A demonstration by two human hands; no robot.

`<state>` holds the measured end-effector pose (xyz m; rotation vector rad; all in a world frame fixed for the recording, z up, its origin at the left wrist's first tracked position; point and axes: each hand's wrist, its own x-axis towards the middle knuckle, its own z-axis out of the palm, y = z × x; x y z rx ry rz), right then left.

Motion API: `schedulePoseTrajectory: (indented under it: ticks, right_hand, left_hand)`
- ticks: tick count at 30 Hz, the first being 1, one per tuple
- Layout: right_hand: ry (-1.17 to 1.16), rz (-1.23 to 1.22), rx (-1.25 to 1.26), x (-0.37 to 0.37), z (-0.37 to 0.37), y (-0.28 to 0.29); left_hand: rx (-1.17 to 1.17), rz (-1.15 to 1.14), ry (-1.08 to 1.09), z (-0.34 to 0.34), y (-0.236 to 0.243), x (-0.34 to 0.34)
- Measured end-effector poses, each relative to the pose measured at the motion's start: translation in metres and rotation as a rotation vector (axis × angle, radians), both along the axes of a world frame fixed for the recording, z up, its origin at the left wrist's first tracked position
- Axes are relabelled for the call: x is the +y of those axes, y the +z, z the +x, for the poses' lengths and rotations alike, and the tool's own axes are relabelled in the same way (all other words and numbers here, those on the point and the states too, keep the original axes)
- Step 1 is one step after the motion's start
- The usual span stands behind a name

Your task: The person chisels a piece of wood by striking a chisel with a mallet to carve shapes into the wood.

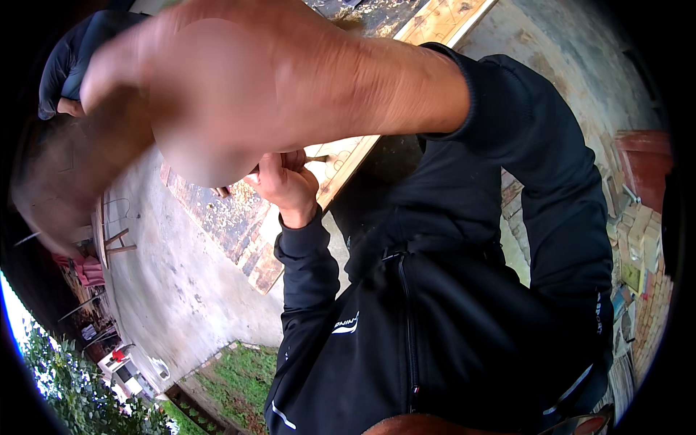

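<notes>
Nearest the camera, a blurred brown wooden tool point(80, 170) is gripped in the right hand point(217, 87), which is raised over the work and closed around it; its far end is smeared by motion at the left. A black jacket point(464, 312) is worn, with both sleeves drawn to the wrists. Below, a slim dark tool point(317, 159) is held in the curled fingers of the left hand point(286, 181); it is mostly hidden, its exposed part seen over a pale board point(341, 170) marked with drawn curves; whether the two touch cannot be told. Wood shavings point(225, 210) are scattered alongside. Farther off, concrete floor point(188, 304), grass point(239, 380) and another person in dark clothes point(83, 54) are seen.
</notes>
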<state>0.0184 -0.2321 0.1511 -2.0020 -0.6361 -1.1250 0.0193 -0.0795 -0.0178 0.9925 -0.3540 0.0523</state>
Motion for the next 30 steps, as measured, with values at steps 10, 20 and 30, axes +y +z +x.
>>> schedulePoseTrajectory:
  ticks: [10,20,30]
  right_hand:
    - [-0.156,-0.439,-0.285,-0.005,0.007,-0.018]
    - [-0.264,-0.59,-0.364,-0.007,0.007,-0.02]
    - [0.029,-0.293,-0.039,-0.019,-0.002,-0.006]
  left_hand:
    - [0.042,0.04,-0.068,-0.001,0.017,0.003]
    - [0.015,0.163,-0.218,-0.005,0.02,-0.004]
    - [-0.002,0.082,0.05,-0.008,0.024,-0.024]
